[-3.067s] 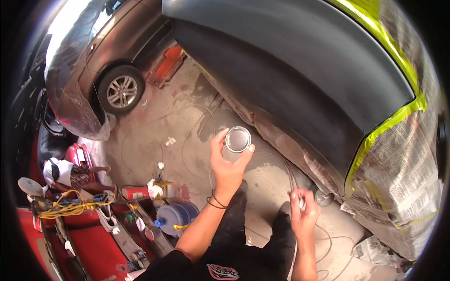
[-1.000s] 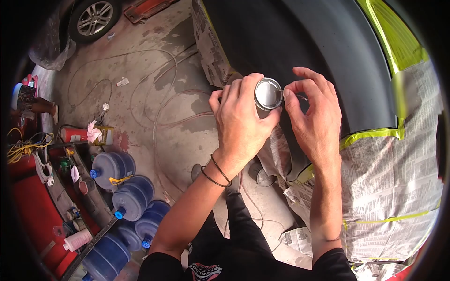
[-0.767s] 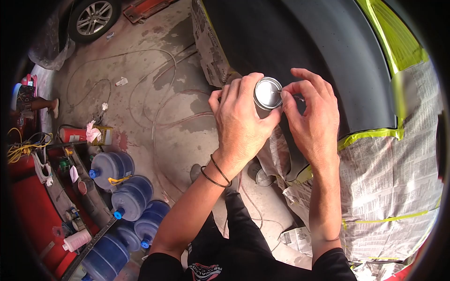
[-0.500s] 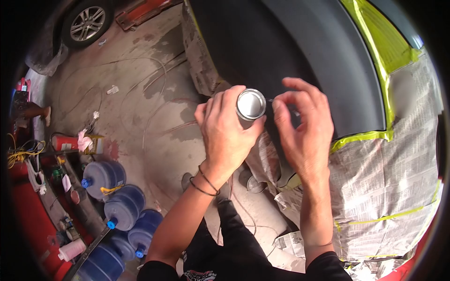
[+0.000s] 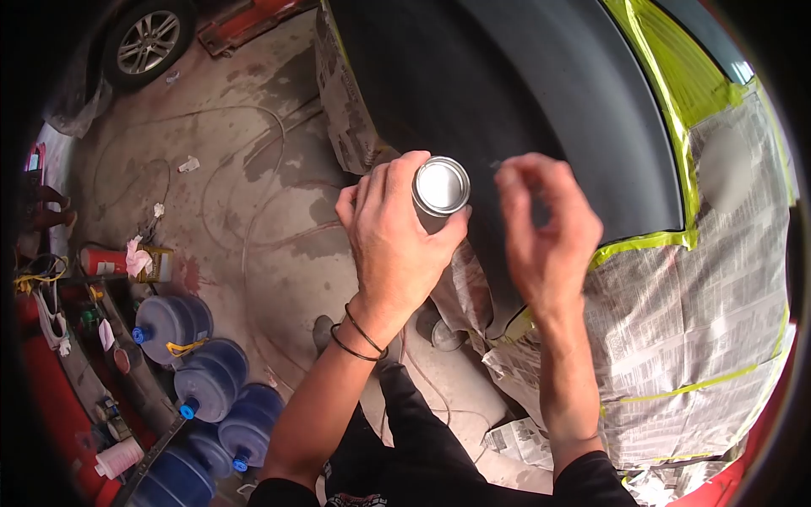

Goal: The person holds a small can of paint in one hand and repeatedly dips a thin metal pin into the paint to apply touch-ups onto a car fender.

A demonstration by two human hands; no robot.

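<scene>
My left hand (image 5: 397,232) is wrapped round a small round metal can (image 5: 442,187), whose silvery top faces up at me. To the right of the can is my right hand (image 5: 551,228), with thumb and fingertips brought together in a pinch and smeared by motion. A faint speck shows by those fingertips, too small and blurred to name. Both hands are above the side of a dark car body panel (image 5: 541,93), apart from each other.
Masking paper (image 5: 693,321) and yellow-green tape (image 5: 646,243) cover the car on the right. Several blue water jugs (image 5: 211,380) lie at the lower left beside a cluttered shelf. A hose (image 5: 283,139) loops over the floor (image 5: 211,228). A car wheel (image 5: 148,42) stands at the upper left.
My right hand's fingers have drawn closer together, and the hand sits slightly further from the can. My left hand still holds the can. The whole view has shifted a little.
</scene>
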